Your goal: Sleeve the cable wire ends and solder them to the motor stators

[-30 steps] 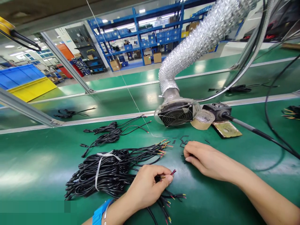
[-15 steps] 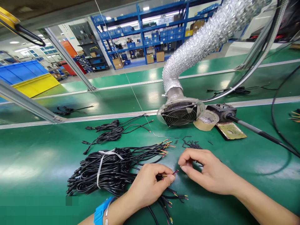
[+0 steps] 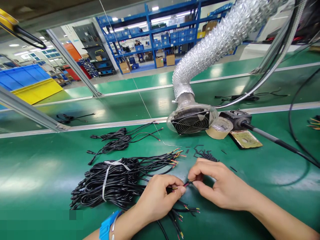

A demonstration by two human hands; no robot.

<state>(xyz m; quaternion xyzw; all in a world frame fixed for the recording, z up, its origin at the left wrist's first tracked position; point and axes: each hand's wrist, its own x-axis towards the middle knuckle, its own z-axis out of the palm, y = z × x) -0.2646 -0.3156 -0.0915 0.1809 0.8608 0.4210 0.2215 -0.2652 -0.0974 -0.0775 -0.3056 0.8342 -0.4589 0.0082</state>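
Observation:
My left hand point(image 3: 161, 195) is closed in a pinch on the stripped end of a black cable, where thin red and yellow wires point(image 3: 185, 184) stick out past the fingertips. Close by on the right, my right hand point(image 3: 215, 183) pinches a short black sleeve point(image 3: 190, 182), like heat-shrink tubing, at the tip of the red wire. Fingers partly hide how far the sleeve sits over it. A bundle of black cables point(image 3: 112, 181), tied with a white band, lies left of my hands. Behind my right hand is a small pile of black sleeves point(image 3: 207, 155).
A fume extractor fan point(image 3: 192, 123) on a silver duct point(image 3: 200, 60) stands behind my hands. Beside it are a tape roll point(image 3: 220, 127), a soldering iron point(image 3: 272, 140) in its holder and a yellow sponge point(image 3: 246, 138). Two loose cable coils point(image 3: 117, 145) lie further back.
My right hand has moved slightly left to the wire tip. A short black sleeve now shows between its fingertips, against the red wire. My left hand keeps its pinch.

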